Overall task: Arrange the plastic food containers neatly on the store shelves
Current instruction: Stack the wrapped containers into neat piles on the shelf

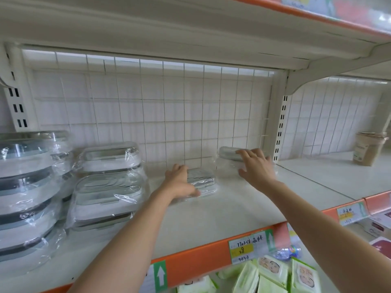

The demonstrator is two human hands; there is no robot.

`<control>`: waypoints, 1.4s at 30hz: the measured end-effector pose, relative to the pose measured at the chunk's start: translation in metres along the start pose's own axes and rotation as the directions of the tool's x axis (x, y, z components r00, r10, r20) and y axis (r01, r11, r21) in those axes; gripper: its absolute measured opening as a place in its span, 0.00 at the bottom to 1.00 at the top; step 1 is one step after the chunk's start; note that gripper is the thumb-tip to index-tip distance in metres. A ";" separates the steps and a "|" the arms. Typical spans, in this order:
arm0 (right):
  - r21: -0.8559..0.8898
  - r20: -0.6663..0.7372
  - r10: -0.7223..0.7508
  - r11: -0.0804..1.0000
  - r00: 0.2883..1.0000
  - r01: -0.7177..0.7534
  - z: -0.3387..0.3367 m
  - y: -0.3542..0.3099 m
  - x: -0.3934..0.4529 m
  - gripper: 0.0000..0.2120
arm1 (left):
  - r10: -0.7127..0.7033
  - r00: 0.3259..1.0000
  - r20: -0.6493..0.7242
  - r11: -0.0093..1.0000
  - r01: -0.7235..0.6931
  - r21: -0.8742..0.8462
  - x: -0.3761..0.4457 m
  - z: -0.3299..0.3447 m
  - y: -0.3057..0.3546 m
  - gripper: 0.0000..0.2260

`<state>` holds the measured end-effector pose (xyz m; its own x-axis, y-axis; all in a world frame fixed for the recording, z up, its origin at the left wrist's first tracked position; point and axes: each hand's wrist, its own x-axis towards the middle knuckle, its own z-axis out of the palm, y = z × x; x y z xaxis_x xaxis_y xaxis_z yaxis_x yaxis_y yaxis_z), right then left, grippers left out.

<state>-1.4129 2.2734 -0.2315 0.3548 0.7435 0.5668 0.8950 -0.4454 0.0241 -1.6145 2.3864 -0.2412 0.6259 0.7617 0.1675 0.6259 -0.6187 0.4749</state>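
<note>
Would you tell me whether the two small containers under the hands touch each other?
Apart: the head view shows bare shelf between left container and right container.

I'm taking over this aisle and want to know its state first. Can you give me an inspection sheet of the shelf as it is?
Surface: white shelf with orange front edge, bare across its middle and right.
Job's things: wrapped stacks of containers at the left; a small flat container mid-shelf; a small tall container to its right, near the back grid.
Clutter: brown cup in the next bay.
Hands: left hand grips the small flat container; right hand grips the small tall container.
Cables: nothing seen.
Surroundings: wire grid back panel; price tag; green packets on the shelf below.
</note>
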 end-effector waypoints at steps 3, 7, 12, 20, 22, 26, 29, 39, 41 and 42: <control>-0.004 -0.087 -0.073 0.997 0.993 0.073 -0.013 -0.017 -0.006 0.26 | -0.052 0.998 0.035 0.994 0.048 0.096 -0.009 -0.004 0.006 0.30; -0.155 -0.041 -0.143 0.979 0.989 0.135 -0.027 -0.027 -0.022 0.26 | -0.083 0.992 0.095 0.979 0.063 0.193 -0.020 -0.013 0.010 0.34; -0.086 0.211 -0.050 0.994 0.976 0.070 -0.034 -0.018 -0.039 0.27 | -0.075 0.997 -0.006 0.968 0.075 0.241 -0.042 -0.008 0.016 0.37; 0.296 0.427 0.098 0.924 0.899 -0.242 -0.023 -0.020 -0.046 0.36 | 0.109 0.984 -0.141 0.987 -0.090 0.137 -0.076 -0.038 0.029 0.37; 0.383 0.361 0.122 0.885 0.925 -0.266 -0.027 -0.033 -0.041 0.36 | 0.182 0.968 -0.175 0.980 -0.164 0.113 -0.087 -0.060 0.031 0.36; 0.596 0.341 0.097 0.747 0.935 -0.295 -0.043 -0.060 -0.026 0.35 | 0.175 0.964 -0.199 0.979 -0.149 0.139 -0.106 -0.118 0.010 0.33; 0.743 0.343 0.008 0.609 0.939 -0.277 -0.052 -0.077 -0.017 0.33 | 0.093 0.982 -0.165 0.980 -0.060 0.190 -0.117 -0.159 -0.016 0.31; 0.909 0.241 -0.122 0.377 0.963 -0.180 -0.071 -0.156 0.033 0.33 | 0.039 0.998 -0.043 0.890 -0.015 0.455 -0.139 -0.170 -0.064 0.26; 0.922 0.220 -0.135 0.353 0.966 -0.160 -0.072 -0.170 0.045 0.31 | 0.077 0.994 -0.073 0.880 -0.033 0.474 -0.141 -0.167 -0.070 0.26; 0.929 0.202 -0.147 0.342 0.968 -0.142 -0.073 -0.177 0.050 0.30 | 0.087 0.992 -0.090 0.882 -0.035 0.469 -0.141 -0.165 -0.072 0.26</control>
<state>-1.5733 2.3532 -0.1477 0.2670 0.8862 0.3786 0.5067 0.2051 -0.8374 -1.8247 2.3550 -0.1564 0.6336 0.7190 0.2857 0.7487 -0.6629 0.0077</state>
